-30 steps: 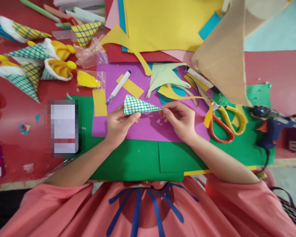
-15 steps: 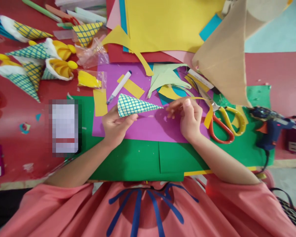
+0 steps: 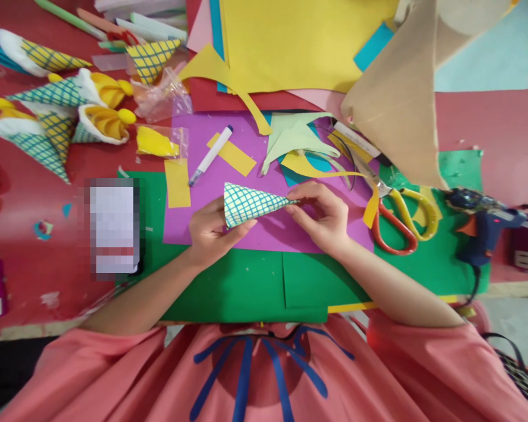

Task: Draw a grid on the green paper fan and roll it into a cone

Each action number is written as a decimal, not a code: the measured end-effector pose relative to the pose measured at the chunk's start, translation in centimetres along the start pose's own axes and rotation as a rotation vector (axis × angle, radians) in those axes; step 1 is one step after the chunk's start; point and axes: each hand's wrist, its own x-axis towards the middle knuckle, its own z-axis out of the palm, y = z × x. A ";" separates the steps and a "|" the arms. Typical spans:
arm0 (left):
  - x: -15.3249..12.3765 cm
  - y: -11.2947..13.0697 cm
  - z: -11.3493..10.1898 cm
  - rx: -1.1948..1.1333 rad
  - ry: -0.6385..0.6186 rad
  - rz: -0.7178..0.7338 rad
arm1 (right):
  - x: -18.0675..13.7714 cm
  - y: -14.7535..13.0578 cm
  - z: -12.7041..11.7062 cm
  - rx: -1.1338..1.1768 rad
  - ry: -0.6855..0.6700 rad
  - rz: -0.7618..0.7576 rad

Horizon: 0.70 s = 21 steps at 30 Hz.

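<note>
A small paper cone point(image 3: 253, 205), pale with a blue-green crosshatch, lies on its side between my hands above the purple sheet point(image 3: 264, 237). My left hand point(image 3: 213, 228) is closed around its wide end, thumb along the near side. At the pointed end, the thumb and fingers of my right hand point(image 3: 321, 214) pinch the tip. A white marker point(image 3: 211, 155) and yellow paper strips point(image 3: 233, 155) lie just beyond the cone. Right of my right hand are scissors point(image 3: 396, 225) with one red and one yellow handle loop.
Finished-looking cones with white rims and yellow filling point(image 3: 101, 123) lie at the far left. A blurred-out phone-like rectangle point(image 3: 114, 228) rests on the left. A blue glue gun point(image 3: 481, 234) lies at the right, and a large brown cone point(image 3: 400, 99) stands at back right.
My right hand has moved left and taken hold of the cone's tip. My left hand has brought the cone slightly right and nearer to me.
</note>
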 end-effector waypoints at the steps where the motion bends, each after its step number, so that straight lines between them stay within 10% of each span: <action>1: 0.0 0.1 0.0 -0.008 -0.016 -0.016 | 0.0 0.0 0.0 0.015 0.009 0.006; 14: 0.0 0.2 0.3 -0.365 -0.081 -0.284 | 0.3 0.0 0.0 0.094 0.022 0.036; 21: 0.8 1.0 0.4 -0.695 -0.342 -0.582 | 0.2 -0.2 0.0 0.028 -0.035 0.125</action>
